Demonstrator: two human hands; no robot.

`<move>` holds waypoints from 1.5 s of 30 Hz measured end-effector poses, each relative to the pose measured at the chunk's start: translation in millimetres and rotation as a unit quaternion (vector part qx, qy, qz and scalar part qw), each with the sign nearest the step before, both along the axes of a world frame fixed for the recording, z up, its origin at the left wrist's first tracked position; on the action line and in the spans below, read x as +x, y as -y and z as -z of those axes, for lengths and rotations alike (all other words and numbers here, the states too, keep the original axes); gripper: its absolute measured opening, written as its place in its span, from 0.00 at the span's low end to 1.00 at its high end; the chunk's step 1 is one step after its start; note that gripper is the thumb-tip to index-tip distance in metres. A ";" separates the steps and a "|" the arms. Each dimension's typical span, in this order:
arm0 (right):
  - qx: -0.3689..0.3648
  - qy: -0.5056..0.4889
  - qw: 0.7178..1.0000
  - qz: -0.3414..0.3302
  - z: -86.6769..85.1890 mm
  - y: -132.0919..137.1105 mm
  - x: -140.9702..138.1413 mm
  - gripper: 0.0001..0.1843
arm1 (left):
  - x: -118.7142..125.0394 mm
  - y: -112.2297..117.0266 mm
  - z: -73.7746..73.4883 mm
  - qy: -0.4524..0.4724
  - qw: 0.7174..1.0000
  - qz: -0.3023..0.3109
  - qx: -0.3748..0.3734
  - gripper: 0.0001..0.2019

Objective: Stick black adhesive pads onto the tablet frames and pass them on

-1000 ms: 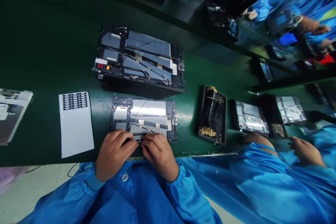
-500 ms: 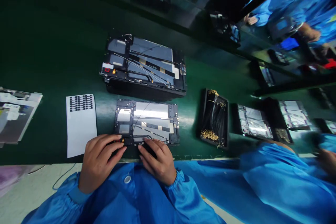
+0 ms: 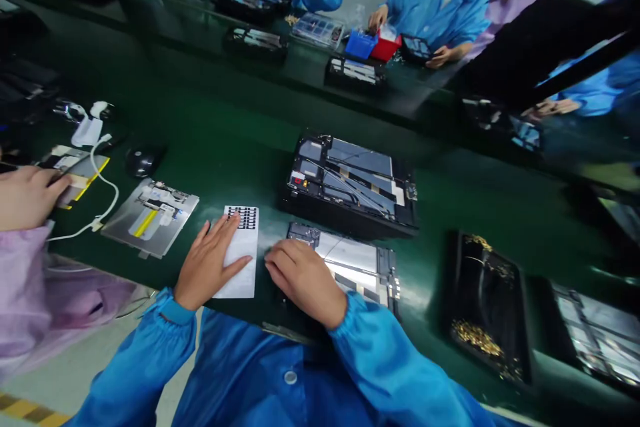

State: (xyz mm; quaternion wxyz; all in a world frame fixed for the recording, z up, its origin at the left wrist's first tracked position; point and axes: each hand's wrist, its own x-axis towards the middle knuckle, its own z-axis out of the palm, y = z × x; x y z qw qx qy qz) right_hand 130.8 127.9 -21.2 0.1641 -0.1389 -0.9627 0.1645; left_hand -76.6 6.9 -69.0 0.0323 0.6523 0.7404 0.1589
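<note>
Along the green workbench point(image 3: 225, 160), a person in a blue smock point(image 3: 270, 387) is leaning over an opened tablet housing point(image 3: 353, 267), its long axis running left to right and dipping slightly rightward. The left hand point(image 3: 207, 267) is pressing flat, fingers spread, on a white sheet of black pads point(image 3: 243, 253), whose long axis is pointing away from the person. The right hand point(image 3: 303, 273) is lying over the housing's left end, unclamped and apart from the left. A second tablet housing point(image 3: 350, 180) is sitting just behind, while a co-worker's hand point(image 3: 30, 197) is resting further left.
</note>
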 end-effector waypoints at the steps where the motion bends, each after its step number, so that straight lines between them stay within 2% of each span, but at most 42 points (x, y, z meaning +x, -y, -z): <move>1: 0.017 0.021 1.000 -0.002 1.6 -6.4 -18.7 0.07 | 1.1 0.8 1.4 0.001 1.000 -0.001 0.002 0.40; 4: 0.050 0.108 0.993 0.007 11.2 -20.8 -59.2 0.06 | 3.4 2.8 1.8 0.005 1.000 0.001 0.004 0.40; 8: 0.054 0.164 0.985 0.020 21.4 -25.2 -80.5 0.08 | 2.9 2.9 1.2 0.008 1.000 -0.001 0.008 0.40; 16: 0.011 0.191 0.981 0.034 14.3 -25.8 -89.0 0.10 | 2.9 1.6 2.3 0.005 1.000 -0.014 0.000 0.40; 24: -0.028 0.188 0.982 0.019 16.5 -25.6 -90.2 0.14 | 1.3 0.9 2.9 -0.002 1.000 -0.015 -0.005 0.40; 27: -0.060 0.180 0.981 0.024 12.4 -30.6 -97.8 0.11 | 1.1 0.4 2.6 -0.005 1.000 -0.010 -0.006 0.40; 29: -0.088 0.169 0.981 0.026 3.8 -35.1 -96.7 0.08 | 0.7 -0.1 2.6 -0.006 1.000 -0.011 -0.005 0.40; 31: -0.116 0.153 0.981 0.028 -8.4 -37.1 -79.7 0.06 | -0.6 -0.7 2.6 -0.005 1.000 -0.011 -0.003 0.41; 32: -0.143 0.127 0.981 0.031 -14.4 -36.3 -62.8 0.06 | -1.7 -0.8 2.3 -0.004 1.000 -0.008 -0.001 0.41; 33: -0.171 0.094 0.980 0.037 -19.0 -34.2 -40.0 0.06 | -3.0 -0.8 1.5 -0.001 1.000 -0.003 0.004 0.40; 35: -0.262 -0.042 0.961 0.074 -21.1 -26.7 19.9 0.07 | -5.6 0.5 -1.9 0.010 1.000 0.005 0.027 0.38; 36: -0.280 -0.100 0.949 0.109 -17.6 -22.2 54.2 0.08 | -6.2 1.7 -4.7 0.018 0.999 0.006 0.047 0.36; 37: -0.274 -0.143 0.935 0.176 -11.3 -17.7 88.8 0.07 | -5.8 3.3 -8.0 0.026 0.997 0.003 0.072 0.33; 39: -0.246 -0.175 0.887 0.349 7.6 -9.3 151.5 0.08 | -0.9 6.5 -16.0 0.042 0.991 -0.010 0.128 0.30; 40: -0.243 -0.176 0.861 0.411 18.3 -5.4 176.3 0.10 | 4.3 7.6 -20.2 0.051 0.987 -0.019 0.154 0.29; 42: -0.257 -0.175 0.820 0.481 37.7 1.5 208.0 0.12 | 20.5 7.6 -28.1 0.076 0.978 -0.028 0.193 0.28; 43: -0.270 -0.174 0.810 0.491 45.0 4.2 214.8 0.13 | 31.2 6.4 -31.6 0.092 0.974 -0.024 0.205 0.28; 45: -0.286 -0.167 0.811 0.482 52.6 7.9 214.3 0.12 | 56.0 2.3 -37.1 0.123 0.969 0.009 0.214 0.28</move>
